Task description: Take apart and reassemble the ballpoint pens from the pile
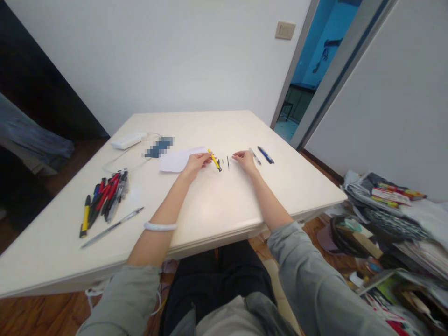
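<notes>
My left hand (198, 164) is closed on a yellow pen barrel (213, 158) with a dark end, holding it at a slant above the table. Just right of it, a thin dark pen refill (228, 163) and a tiny pale part (222, 161) lie on the white tabletop. A small dark piece (219, 162) shows beside the barrel. My right hand (246, 161) rests near the refill, its fingertips slightly apart and nothing visible in them. Right of that hand are a clear-and-grey pen (255, 157) and a blue pen (266, 155).
Red, black and clear pens are heaped (110, 193) at the left, beside a yellow-black pen (85, 217) and a long silver pen (112, 227). White paper (178, 159), a blurred dark rectangle (159, 147) and a white corded box (129, 140) lie farther back. Clutter fills the right floor.
</notes>
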The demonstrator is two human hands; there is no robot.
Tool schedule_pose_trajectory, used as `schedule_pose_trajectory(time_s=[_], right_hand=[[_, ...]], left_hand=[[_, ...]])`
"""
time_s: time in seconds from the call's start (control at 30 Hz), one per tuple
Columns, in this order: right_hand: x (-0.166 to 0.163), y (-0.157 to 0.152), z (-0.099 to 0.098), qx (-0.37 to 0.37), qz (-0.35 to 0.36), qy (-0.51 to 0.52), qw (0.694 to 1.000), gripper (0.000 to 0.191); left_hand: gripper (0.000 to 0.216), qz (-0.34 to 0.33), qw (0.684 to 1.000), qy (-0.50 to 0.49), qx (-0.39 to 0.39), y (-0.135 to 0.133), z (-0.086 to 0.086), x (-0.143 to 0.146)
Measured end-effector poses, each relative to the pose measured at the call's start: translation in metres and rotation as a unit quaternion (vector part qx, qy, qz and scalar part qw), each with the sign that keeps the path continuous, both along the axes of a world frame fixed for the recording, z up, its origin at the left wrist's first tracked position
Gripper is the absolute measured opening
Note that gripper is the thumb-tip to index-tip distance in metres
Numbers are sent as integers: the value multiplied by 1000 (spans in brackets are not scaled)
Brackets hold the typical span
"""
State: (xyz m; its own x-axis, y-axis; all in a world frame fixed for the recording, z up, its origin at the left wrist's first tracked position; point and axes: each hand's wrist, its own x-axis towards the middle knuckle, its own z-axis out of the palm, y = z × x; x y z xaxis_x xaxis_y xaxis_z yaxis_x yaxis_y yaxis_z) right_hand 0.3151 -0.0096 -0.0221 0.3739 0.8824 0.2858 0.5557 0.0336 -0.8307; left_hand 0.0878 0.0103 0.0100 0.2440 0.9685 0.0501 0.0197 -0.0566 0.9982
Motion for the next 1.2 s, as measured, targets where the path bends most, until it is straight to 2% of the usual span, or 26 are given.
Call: schedule_pose_trajectory(time_s=[0.1,0.23,0.43,0.53,0.73,0.83,0.93,1.07,1.2], right_hand=[[-4,3,-5,-12,3,-40,999,22],[-9,7,-10,-14,-2,-53,998,14],[-7,7,-14,31,-10,-26,999,7],[-9,6,-9,51,1,28,998,7],[-25,1,12,87,95,175,976,28],[-37,-7,22,70,159,235,956,30],[-47,-15,29,68,194,299,932,32],[-52,-26,37,44,205,318,925,34],[-51,-33,40,18,236,334,912,33]], left_hand=[[46,-17,1000,13,-3,-2,0,0],[47,-33,999,28,-10,-4,1,1],[44,-54,998,35,-17,-6,1,2],[42,-74,996,43,-13,-8,1,2],[36,-99,993,67,-5,-12,2,4],[35,-123,990,74,-1,-13,3,4],[36,-153,985,79,8,-15,3,5],[37,-182,979,89,18,-19,6,5],[39,-184,978,92,26,-21,8,6]])
